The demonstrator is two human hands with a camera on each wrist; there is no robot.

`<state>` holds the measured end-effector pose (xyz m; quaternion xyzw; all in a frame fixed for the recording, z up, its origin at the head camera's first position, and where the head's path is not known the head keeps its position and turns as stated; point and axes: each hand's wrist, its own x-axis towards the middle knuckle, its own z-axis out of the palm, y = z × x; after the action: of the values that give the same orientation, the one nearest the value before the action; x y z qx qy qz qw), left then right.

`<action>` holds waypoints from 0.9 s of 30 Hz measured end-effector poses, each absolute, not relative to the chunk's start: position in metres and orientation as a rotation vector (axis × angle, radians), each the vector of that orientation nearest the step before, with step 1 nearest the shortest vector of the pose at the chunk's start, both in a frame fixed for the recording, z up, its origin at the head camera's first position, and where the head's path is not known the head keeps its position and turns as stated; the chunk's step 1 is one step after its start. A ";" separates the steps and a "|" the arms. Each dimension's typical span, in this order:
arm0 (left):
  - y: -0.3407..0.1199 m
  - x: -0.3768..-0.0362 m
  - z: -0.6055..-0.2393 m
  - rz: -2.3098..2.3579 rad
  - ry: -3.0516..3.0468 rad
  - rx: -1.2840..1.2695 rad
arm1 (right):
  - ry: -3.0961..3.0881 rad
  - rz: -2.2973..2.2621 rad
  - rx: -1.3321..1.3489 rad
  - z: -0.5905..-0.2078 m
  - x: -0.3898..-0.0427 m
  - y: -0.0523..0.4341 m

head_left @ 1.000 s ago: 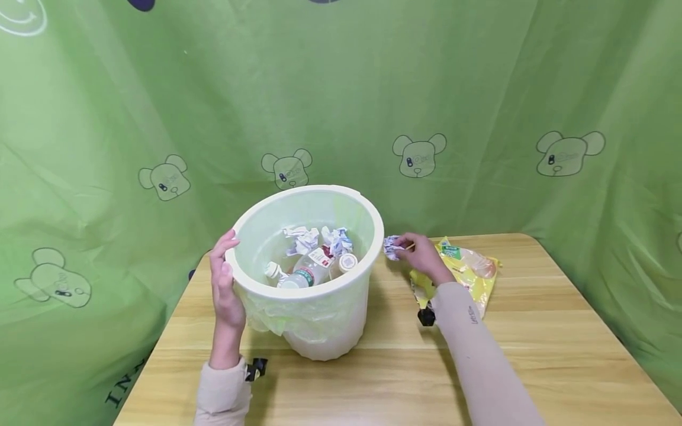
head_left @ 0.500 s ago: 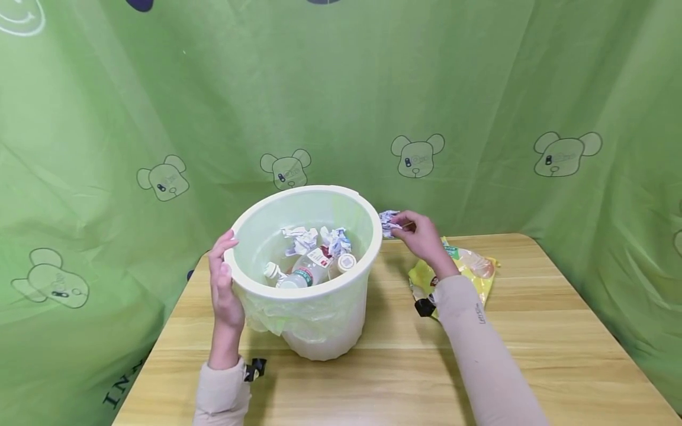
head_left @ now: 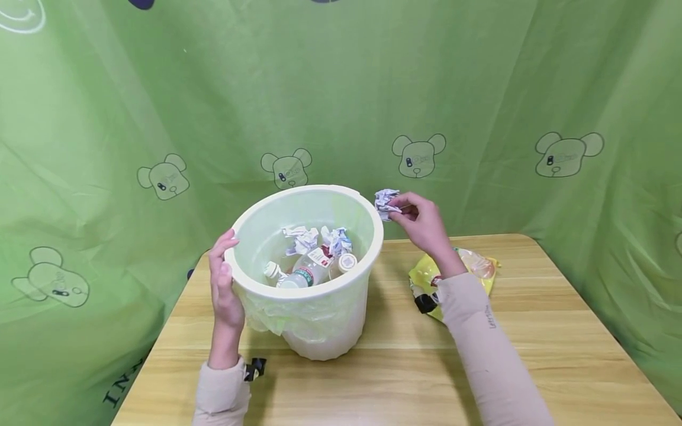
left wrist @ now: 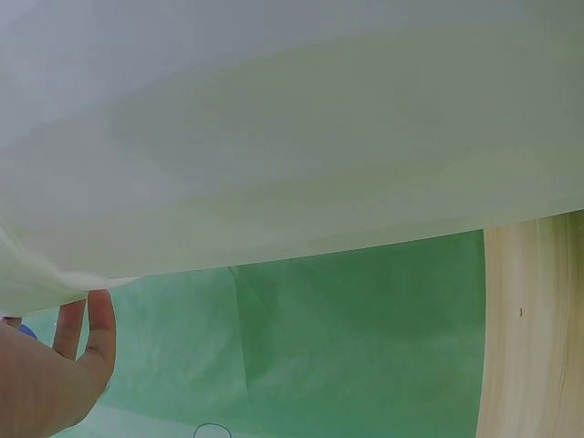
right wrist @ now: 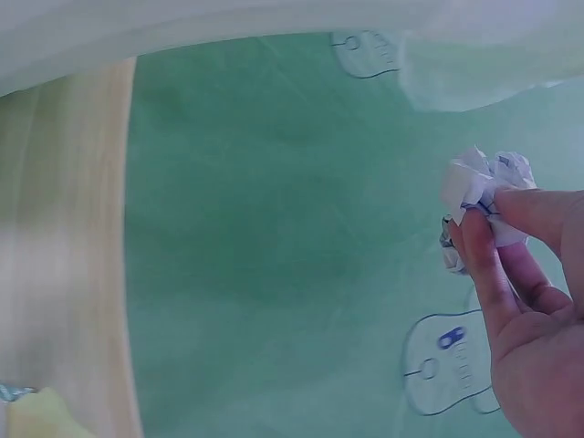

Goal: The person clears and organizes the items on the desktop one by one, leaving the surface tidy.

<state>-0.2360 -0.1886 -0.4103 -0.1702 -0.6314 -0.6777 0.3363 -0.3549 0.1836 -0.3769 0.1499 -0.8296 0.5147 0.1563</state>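
Observation:
A white trash can (head_left: pixel 341 316) with a thin pale green liner stands tilted on the table. My left hand (head_left: pixel 226 284) grips its left rim, fingertips over the edge; in the left wrist view that hand (left wrist: pixel 55 374) is partly cut off. Beside the right rim, above the table, my right hand (head_left: pixel 423 225) pinches a crumpled paper ball (head_left: pixel 385 204) between thumb and fingers. The same paper ball (right wrist: pixel 479 192) shows closely in the right wrist view. Inside the can lie a clear plastic bottle (head_left: pixel 314 269), a white-capped bottle (head_left: pixel 347 262) and crumpled papers (head_left: pixel 302 241).
A yellow plastic wrapper (head_left: pixel 482 284) lies on the wooden table (head_left: pixel 549 331) under my right forearm, which partly hides it. Behind the table hangs a green curtain (head_left: pixel 341 89) with bear prints.
My right hand has lifted the paper ball from beside the trash can up to rim height, moving slightly left. The left hand and the can have stayed in place.

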 end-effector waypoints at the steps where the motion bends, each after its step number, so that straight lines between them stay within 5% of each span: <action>1: -0.188 -0.236 -0.410 -1.766 -1.648 -0.444 | -2.360 1.479 0.434 -0.373 -0.353 0.183; 27: -0.189 -0.235 -0.411 -1.782 -1.656 -0.421 | -2.041 1.617 0.577 -0.312 -0.308 0.167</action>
<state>-0.2352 -0.1888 -0.4105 -0.1610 -0.6332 -0.6812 0.3302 -0.3082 0.1668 -0.3117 0.2104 -0.7438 0.5893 0.2348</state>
